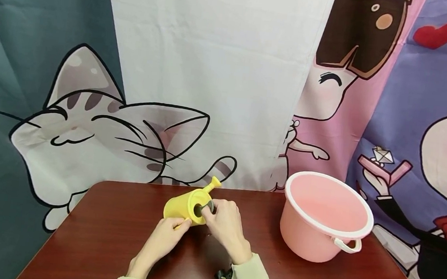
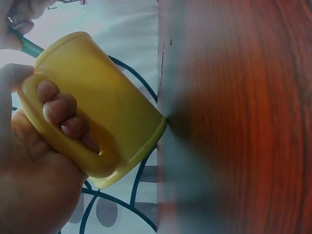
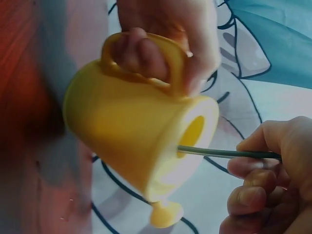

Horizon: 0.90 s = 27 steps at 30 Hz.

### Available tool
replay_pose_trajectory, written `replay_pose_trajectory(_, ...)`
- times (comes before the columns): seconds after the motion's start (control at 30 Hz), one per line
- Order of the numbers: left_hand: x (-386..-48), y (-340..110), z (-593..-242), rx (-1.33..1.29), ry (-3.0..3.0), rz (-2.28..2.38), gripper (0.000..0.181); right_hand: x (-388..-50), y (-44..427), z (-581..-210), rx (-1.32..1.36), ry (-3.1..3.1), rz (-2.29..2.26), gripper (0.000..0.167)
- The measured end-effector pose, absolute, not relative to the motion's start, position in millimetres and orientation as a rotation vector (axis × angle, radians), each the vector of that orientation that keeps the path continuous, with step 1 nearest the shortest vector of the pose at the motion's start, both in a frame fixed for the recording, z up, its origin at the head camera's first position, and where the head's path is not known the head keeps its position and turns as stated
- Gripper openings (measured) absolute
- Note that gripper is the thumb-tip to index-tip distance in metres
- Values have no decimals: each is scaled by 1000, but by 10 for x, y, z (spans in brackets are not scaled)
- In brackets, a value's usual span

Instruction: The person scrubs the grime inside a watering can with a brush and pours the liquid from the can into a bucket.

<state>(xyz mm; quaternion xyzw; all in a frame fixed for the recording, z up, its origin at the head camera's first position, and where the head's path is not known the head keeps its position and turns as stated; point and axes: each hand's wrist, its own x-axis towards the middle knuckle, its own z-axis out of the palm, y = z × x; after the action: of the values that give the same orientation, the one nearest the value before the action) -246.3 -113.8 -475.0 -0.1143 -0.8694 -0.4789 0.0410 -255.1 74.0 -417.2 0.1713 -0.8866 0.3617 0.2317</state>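
Note:
A yellow toy watering can point(image 1: 181, 205) is tilted above the table, its round opening turned toward the right hand and its sprinkler spout pointing up and away. My left hand point(image 1: 167, 237) grips the can's loop handle point(image 2: 44, 124), with several fingers passing through the loop. Between the thumb and fingers of my right hand point(image 1: 225, 225) is a thin dark green piece point(image 3: 219, 153), pinched at its outer end. Its far end enters the can's opening point(image 3: 192, 134), where the inner part is hidden; its exact kind cannot be told.
On the right side of the brown wooden table point(image 1: 119, 219) stands a pink bucket point(image 1: 311, 238) with a white rim and handle. Behind the table hangs a printed cartoon curtain point(image 1: 216, 44). Small dark drops or specks mark the tabletop near the hands.

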Motion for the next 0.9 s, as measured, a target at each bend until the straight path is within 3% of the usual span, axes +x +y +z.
replay_pose_trajectory(0.3,-2452,-1150,-4713,-342,-2666,-1452,46,-2504,742,-4079,474,-2411,966,35)
replay_pose_trajectory(0.9,-2459,-1138,-4730,-352,-2661,-1462,46,-2614,678,-4332,392,-2509,1007,36)
